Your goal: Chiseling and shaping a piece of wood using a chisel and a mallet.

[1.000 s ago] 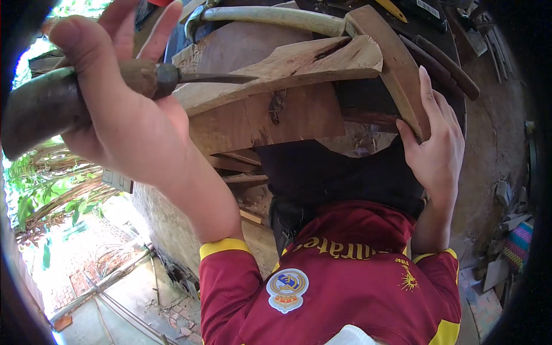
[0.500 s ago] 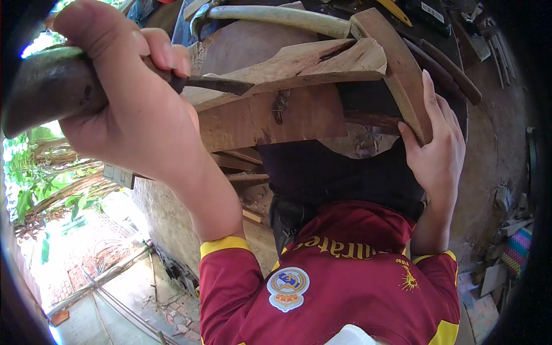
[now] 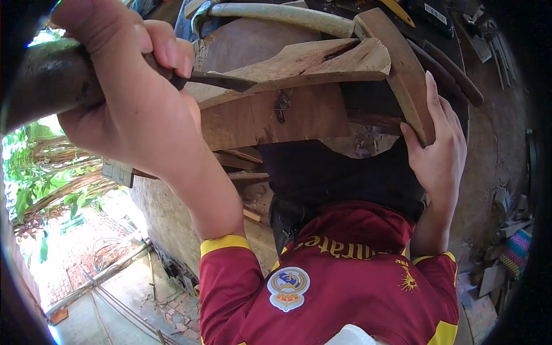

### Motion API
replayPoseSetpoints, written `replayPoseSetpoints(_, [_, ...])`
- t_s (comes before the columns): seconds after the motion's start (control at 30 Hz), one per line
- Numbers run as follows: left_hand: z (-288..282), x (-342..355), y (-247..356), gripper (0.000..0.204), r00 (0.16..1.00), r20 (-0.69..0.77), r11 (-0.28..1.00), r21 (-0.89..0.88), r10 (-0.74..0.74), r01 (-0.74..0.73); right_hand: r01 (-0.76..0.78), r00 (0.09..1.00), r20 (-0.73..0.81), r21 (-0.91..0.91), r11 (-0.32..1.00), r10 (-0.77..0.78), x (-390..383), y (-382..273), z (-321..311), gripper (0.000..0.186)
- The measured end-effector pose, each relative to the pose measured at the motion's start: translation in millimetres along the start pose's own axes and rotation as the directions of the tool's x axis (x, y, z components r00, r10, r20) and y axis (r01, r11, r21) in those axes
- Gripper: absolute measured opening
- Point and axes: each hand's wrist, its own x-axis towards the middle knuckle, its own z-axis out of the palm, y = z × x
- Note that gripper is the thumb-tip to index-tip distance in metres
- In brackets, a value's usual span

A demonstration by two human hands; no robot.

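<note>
My left hand is closed around the thick dark handle of a carving knife. Its narrow, slant-tipped blade lies against the near edge of a pale, roughly shaped wooden piece. At the far end of that piece stands a curved brown wooden board. My right hand grips this board's lower end, thumb on the near side and fingers along the outer side. Part of the knife handle runs out of the picture.
Behind the wood lies a hammer-like tool with a long pale handle. Dark wooden sticks and a yellow-handled item sit at the far right. A flat brown board is below the pale piece. Plants and a paved floor show at left.
The view has shifted slightly. My left hand with the knife has moved a little, the blade still on the pale wood. My right hand keeps its hold.
</note>
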Motion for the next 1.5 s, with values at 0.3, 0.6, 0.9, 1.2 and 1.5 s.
replayPoseSetpoints(0.3, [1.9,0.6,-0.6,0.026,0.999,-0.045,1.0,0.003,0.002,-0.002,0.0,1.0,0.002,-0.02,1.0,0.0,-0.3,-1.5,-0.2,0.089])
replayPoseSetpoints(0.6, [6.7,-1.7,0.8,0.029,0.996,-0.081,0.997,0.067,0.027,-0.021,0.015,1.0,-0.007,-0.014,1.0,-0.015,0.2,-0.2,0.3,0.088])
replayPoseSetpoints(0.9, [1.6,-0.1,0.3,0.028,0.997,-0.074,1.0,0.02,-0.007,0.009,-0.025,1.0,0.001,-0.009,1.0,0.025,-0.2,-3.4,-1.1,0.088])
replayPoseSetpoints(1.2, [-9.6,3.1,0.0,0.027,1.0,0.029,1.0,-0.016,-0.003,0.003,-0.026,1.0,0.007,-0.01,1.0,0.026,0.2,-3.8,-1.6,0.087])
replayPoseSetpoints(1.5, [-23.7,9.3,0.2,0.035,0.969,0.223,0.982,-0.133,-0.102,0.134,-0.023,1.0,0.006,0.001,1.0,0.023,0.6,-4.8,-1.7,0.087])
